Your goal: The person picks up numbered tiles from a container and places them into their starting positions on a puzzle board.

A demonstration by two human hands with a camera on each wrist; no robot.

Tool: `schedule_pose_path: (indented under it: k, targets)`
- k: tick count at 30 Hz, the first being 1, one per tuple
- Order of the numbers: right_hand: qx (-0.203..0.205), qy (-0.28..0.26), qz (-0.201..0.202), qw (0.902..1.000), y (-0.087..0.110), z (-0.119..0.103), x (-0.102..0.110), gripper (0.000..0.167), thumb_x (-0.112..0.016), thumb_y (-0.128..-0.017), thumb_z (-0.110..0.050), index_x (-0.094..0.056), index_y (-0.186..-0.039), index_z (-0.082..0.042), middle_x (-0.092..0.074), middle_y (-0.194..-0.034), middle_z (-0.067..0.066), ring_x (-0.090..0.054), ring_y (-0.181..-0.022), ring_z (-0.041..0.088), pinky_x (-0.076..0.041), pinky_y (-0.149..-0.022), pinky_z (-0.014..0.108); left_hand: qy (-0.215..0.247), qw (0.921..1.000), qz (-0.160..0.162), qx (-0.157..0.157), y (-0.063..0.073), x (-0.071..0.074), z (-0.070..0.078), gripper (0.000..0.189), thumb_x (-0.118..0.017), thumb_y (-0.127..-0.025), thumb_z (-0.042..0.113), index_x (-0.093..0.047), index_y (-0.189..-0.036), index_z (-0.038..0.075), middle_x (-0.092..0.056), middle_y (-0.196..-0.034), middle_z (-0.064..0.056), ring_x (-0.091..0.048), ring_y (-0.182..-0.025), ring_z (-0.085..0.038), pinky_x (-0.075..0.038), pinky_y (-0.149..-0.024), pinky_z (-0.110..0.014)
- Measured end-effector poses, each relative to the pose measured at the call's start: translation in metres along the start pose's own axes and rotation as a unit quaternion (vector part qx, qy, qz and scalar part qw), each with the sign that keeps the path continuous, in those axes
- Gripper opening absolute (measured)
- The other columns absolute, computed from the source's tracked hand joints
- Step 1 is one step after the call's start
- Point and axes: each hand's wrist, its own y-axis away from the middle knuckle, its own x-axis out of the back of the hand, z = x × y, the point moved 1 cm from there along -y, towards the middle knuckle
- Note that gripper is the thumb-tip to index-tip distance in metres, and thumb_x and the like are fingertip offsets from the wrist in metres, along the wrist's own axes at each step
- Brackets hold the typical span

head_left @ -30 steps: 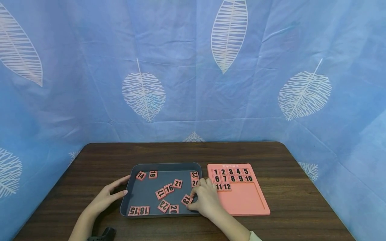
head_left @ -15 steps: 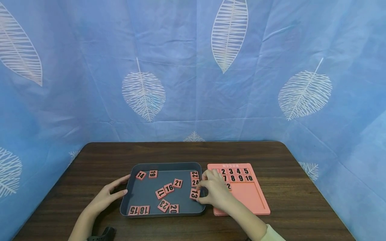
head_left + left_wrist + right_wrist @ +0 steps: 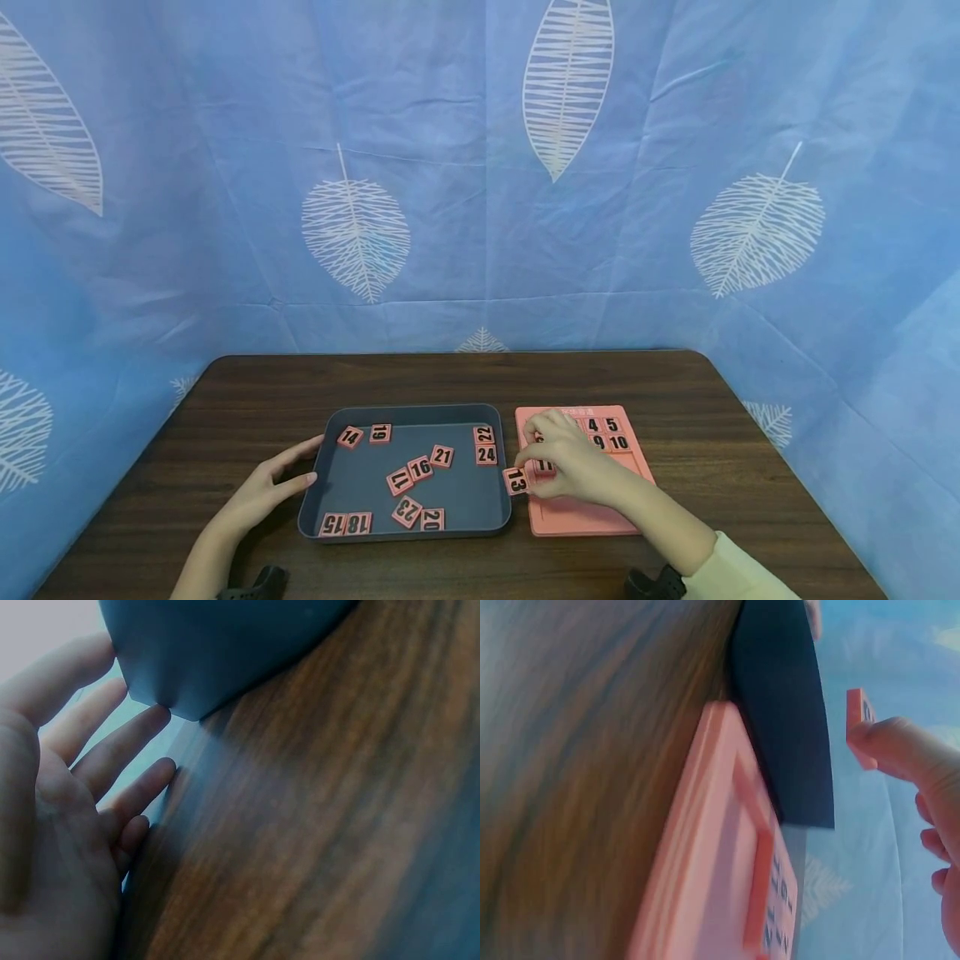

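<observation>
My right hand (image 3: 570, 460) pinches the pink number tile 13 (image 3: 515, 481) between thumb and fingers, above the gap between tray and board. In the right wrist view the same tile (image 3: 859, 729) is seen edge-on, lifted clear of the pink number board (image 3: 705, 847). Under my right hand lies that board (image 3: 585, 521), holding rows of numbered tiles, some covered by the hand. My left hand (image 3: 258, 492) rests with extended fingers at the left wall of the dark grey tray (image 3: 311, 492). In the left wrist view its fingertips touch the tray's outer wall (image 3: 217, 652).
Loose tiles lie scattered in the tray, among them 21 (image 3: 442, 456), 16 (image 3: 420, 468), 14 (image 3: 350, 437) and 24 (image 3: 486, 454). Tray and board stand side by side on a dark wooden table (image 3: 450, 379). A blue leaf-patterned cloth (image 3: 450, 250) hangs behind.
My right hand has drawn tile 13 rightward from the tray's lower right, turned it, and carried it past the right rim toward the board. The left hand has stayed in place.
</observation>
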Motion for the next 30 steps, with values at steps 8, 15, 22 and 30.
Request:
schedule_pose_path:
  k: [8, 15, 22, 30]
  targets:
    - [0.053, 0.052, -0.010, 0.9972, 0.019, 0.021, 0.017, 0.023, -0.085, -0.070, -0.035, -0.071, -0.087, -0.028, -0.050, -0.100, -0.004, -0.042, -0.096, 0.016, -0.040, -0.079, 0.041, -0.002, 1.0000, 0.000, 0.003, 0.001, -0.002, 0.002, 0.056, -0.059, -0.097, 0.021, -0.039, -0.148, 0.010, -0.033, -0.149, -0.021, -0.023, -0.135, -0.049, -0.023, -0.094, -0.074]
    - [0.090, 0.081, -0.009, 0.9926, 0.040, 0.039, 0.029, 0.024, -0.084, -0.071, -0.039, -0.074, -0.088, -0.027, -0.047, -0.095, -0.005, -0.040, -0.088, 0.016, -0.038, -0.070, 0.032, 0.005, 1.0000, 0.003, 0.003, 0.003, -0.004, 0.001, 0.056, -0.059, -0.096, 0.020, -0.038, -0.148, 0.008, -0.032, -0.148, -0.023, -0.024, -0.134, -0.049, -0.028, -0.096, -0.070]
    - [0.139, 0.138, -0.005, 0.9805, 0.054, 0.066, 0.034, 0.026, -0.088, -0.064, -0.028, -0.075, -0.087, -0.024, -0.045, -0.089, -0.003, -0.039, -0.086, 0.014, -0.036, -0.069, 0.034, -0.005, 0.9999, 0.009, 0.000, 0.006, -0.006, 0.002, 0.056, -0.059, -0.096, 0.020, -0.039, -0.147, 0.008, -0.033, -0.148, -0.024, -0.025, -0.134, -0.049, -0.029, -0.096, -0.069]
    - [0.166, 0.176, -0.029, 0.9699, 0.057, 0.076, 0.035, 0.024, -0.087, -0.063, -0.025, -0.075, -0.083, -0.023, -0.040, -0.084, -0.005, -0.033, -0.080, 0.012, -0.033, -0.067, 0.031, -0.005, 0.9999, 0.014, 0.006, 0.008, -0.008, 0.002, 0.057, -0.060, -0.096, 0.022, -0.040, -0.147, 0.010, -0.034, -0.148, -0.023, -0.025, -0.134, -0.049, -0.029, -0.096, -0.068]
